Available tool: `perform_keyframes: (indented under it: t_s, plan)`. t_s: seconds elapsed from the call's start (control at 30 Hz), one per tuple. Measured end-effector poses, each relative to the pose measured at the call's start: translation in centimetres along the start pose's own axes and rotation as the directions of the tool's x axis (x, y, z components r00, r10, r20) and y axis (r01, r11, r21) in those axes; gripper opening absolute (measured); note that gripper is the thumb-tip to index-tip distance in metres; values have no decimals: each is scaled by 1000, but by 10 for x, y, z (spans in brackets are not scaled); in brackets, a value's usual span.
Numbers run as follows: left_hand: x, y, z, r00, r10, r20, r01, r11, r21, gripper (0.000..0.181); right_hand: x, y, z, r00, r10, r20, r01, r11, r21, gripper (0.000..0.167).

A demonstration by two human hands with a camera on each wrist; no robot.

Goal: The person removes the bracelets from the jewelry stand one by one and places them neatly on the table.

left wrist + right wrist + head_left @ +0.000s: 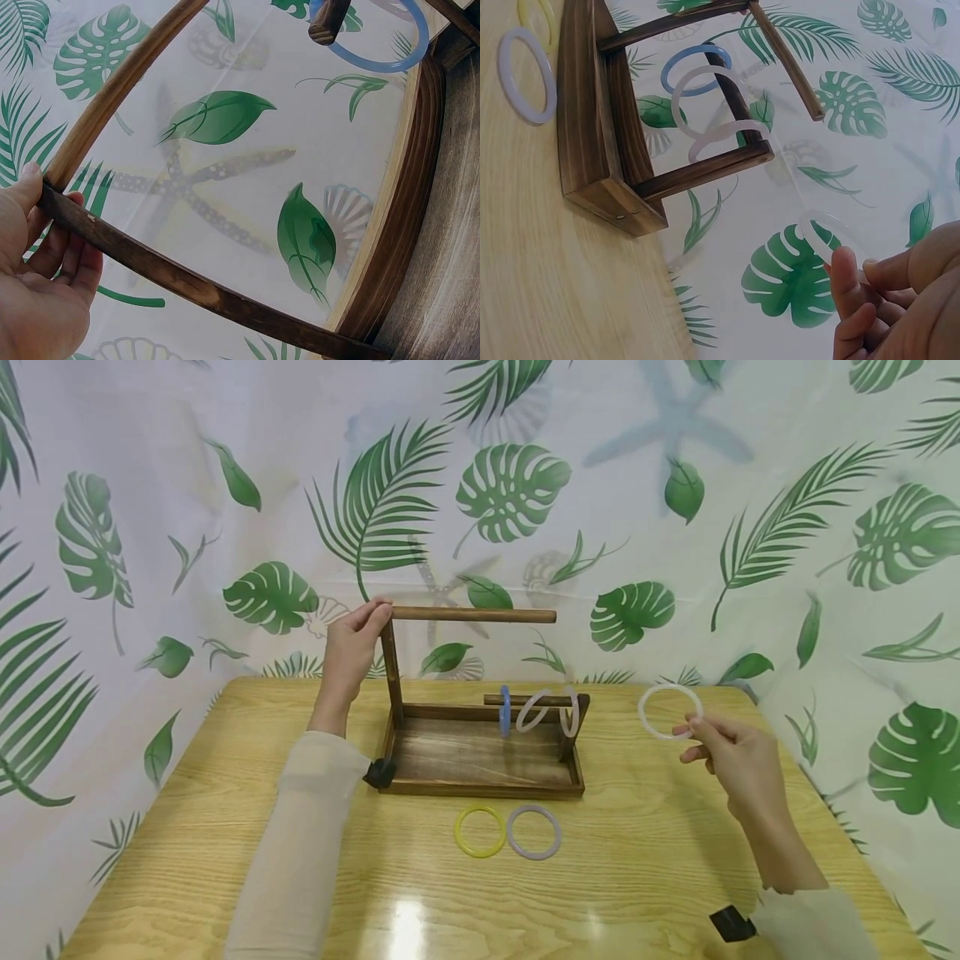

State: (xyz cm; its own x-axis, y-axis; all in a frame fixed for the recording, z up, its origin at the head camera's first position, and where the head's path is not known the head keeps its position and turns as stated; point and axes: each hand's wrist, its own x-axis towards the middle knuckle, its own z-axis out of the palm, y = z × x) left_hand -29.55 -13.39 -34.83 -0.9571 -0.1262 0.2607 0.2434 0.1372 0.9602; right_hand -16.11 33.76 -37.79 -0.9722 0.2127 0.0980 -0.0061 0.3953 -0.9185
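My left hand (pixel 351 647) grips the top corner of a dark wooden rack (pixel 480 789), where the tall post meets the upper bar (pixel 472 614). In the left wrist view the thumb and fingers (pixel 67 259) wrap that corner. To the right of the rack, my right hand (pixel 738 760) pinches a white ring (pixel 643 714) between thumb and fingers, held up above the table. On the rack's lower bar (pixel 491 700) hang a blue ring (pixel 505 714) and two pale rings, one tilted (pixel 528 718) and another pale ring (pixel 573 722) beside the short post.
A yellow ring (pixel 459 839) and a pale purple ring (pixel 557 843) lie side by side on the wooden table (pixel 637 877), in front of the rack's tray. Behind the table hangs a leaf-patterned cloth (pixel 525 410).
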Motion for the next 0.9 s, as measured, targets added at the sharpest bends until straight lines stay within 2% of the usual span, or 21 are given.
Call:
perform_keyframes:
  t_s: [0.1,0.33,0.6,0.9]
  plan:
    - [0,-1,0,1000,4,-1,-4,1000,-2,45,-3,3,-2,1000,13,12,-13,1000,-20,50]
    - [1,-1,0,1000,4,0,-4,1000,-9,47,-10,7,-5,999,15,29,-14,999,-47,47]
    - [1,0,0,1000,2,8,-1,1000,-17,47,-17,8,-1,998,29,62,-28,999,-24,40]
    - [0,0,0,1000,16,0,-16,1000,-16,45,-25,13,6,992,56,116,-54,998,-26,48]
